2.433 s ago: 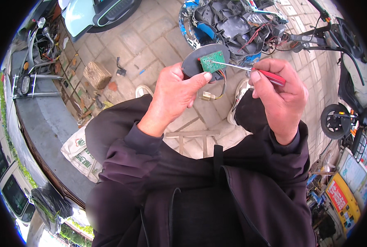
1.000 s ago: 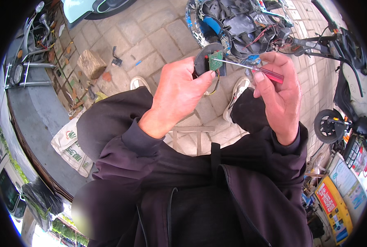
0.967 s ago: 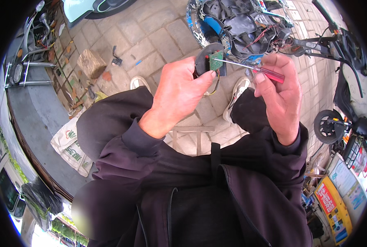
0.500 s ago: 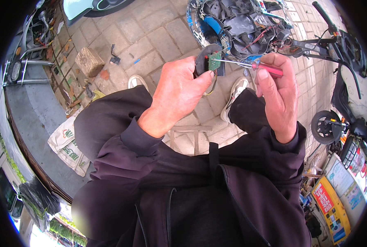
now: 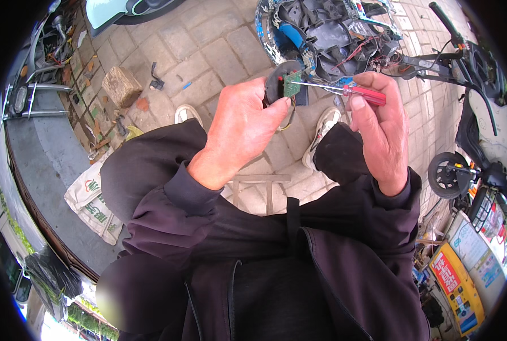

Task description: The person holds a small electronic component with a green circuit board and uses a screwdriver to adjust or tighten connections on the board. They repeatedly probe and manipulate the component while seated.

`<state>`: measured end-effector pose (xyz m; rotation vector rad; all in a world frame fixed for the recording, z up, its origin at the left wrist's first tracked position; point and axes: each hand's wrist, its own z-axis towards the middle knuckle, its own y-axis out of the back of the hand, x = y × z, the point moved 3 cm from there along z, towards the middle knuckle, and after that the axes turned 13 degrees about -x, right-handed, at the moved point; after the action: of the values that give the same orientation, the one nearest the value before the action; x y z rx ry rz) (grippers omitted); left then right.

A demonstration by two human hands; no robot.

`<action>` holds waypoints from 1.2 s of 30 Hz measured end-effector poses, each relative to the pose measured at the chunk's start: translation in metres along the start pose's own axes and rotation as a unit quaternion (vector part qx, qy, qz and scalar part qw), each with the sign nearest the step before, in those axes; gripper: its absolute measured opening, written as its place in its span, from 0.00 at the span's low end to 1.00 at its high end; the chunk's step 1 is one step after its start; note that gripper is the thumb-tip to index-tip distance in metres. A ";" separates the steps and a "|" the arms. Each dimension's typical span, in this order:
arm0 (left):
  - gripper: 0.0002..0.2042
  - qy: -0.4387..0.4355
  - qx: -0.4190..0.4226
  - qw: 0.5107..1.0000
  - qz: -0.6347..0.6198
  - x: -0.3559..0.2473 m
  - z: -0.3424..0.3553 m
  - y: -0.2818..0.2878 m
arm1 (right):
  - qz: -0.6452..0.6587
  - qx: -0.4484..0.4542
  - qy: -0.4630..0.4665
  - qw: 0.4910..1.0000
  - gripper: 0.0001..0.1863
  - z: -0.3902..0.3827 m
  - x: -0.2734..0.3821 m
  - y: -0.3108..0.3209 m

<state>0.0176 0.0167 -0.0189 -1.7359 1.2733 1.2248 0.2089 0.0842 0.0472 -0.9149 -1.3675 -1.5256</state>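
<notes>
My left hand (image 5: 245,122) grips a dark round housing (image 5: 274,85) with a small green circuit board (image 5: 292,84) standing out of it. Wires trail below the board, and a bit of red shows inside the housing. Between the fingers of my right hand (image 5: 381,128) is a screwdriver (image 5: 369,95) with a red, partly clear handle, pointing left. Its thin metal shaft reaches to the face of the board; whether the tip touches a screw or a solder point is too small to tell.
Beyond my hands lies a stripped scooter body (image 5: 327,37) with loose wiring. A wooden block (image 5: 121,87) and scraps lie on the paving at left, near a cloth sack (image 5: 94,199). A dark scooter (image 5: 486,165) stands at right, beside a yellow box (image 5: 457,287).
Both hands, the housing and the screwdriver have shifted very slightly left along with the whole view. The screwdriver handle has turned a little in my right fingers; both grips hold.
</notes>
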 end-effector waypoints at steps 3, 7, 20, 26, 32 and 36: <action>0.06 0.007 -0.001 1.000 0.013 0.001 0.000 0.001 | -0.036 -0.005 0.036 0.999 0.13 0.000 0.004 0.001; 0.06 0.018 -0.006 1.000 -0.015 0.005 0.000 0.000 | -0.220 0.115 -0.062 0.967 0.12 0.004 0.005 0.015; 0.06 -0.012 0.005 0.998 -0.061 0.017 0.006 -0.003 | -0.057 0.044 -0.024 0.997 0.09 0.000 -0.003 0.008; 0.06 0.001 0.019 1.000 0.001 0.024 0.007 -0.001 | -0.127 0.029 -0.032 0.991 0.08 0.000 0.006 0.011; 0.07 0.001 0.022 0.999 -0.037 0.019 0.007 -0.004 | -0.088 0.033 -0.004 0.996 0.09 0.002 0.001 0.011; 0.07 0.005 0.026 0.999 -0.024 0.013 0.004 -0.003 | -0.022 0.030 0.015 0.999 0.09 0.003 -0.002 0.007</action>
<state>0.0202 0.0171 -0.0329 -1.7281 1.2510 1.1463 0.2166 0.0869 0.0482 -0.8256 -1.4128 -1.5168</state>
